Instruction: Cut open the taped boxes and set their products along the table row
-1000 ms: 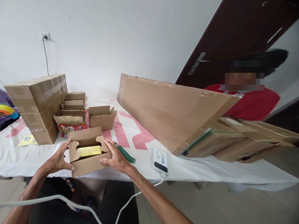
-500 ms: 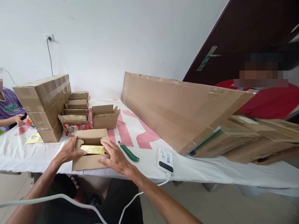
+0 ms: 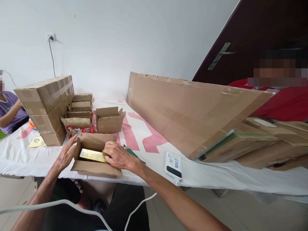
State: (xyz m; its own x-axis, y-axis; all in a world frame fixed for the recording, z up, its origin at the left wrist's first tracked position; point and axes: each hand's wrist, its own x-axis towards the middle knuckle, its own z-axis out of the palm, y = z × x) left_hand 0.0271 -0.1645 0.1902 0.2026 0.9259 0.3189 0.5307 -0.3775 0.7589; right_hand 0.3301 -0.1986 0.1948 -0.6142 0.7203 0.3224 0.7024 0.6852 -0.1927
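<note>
A small open cardboard box sits at the table's near edge, its long flaps spread to front and back. Inside it lies a yellow carton, slightly slanted. My left hand holds the box's left end at the raised side flap, fingertips by the top corner. At the right end, the curled fingers of my right hand grip the box beside the yellow carton; the fingertips are partly hidden. A green-handled utility knife lies just behind my right hand, partly covered by it.
Left stands a stack of taped cardboard boxes, beside open boxes and a red snack packet. Another open box is behind. A white device with a cable lies right, before a large cardboard panel. Two people sit at the sides.
The side flaps have moved out from over the yellow carton, which now shows more fully. My left hand has shifted to the upper left corner, and my right fingers have curled inward.
</note>
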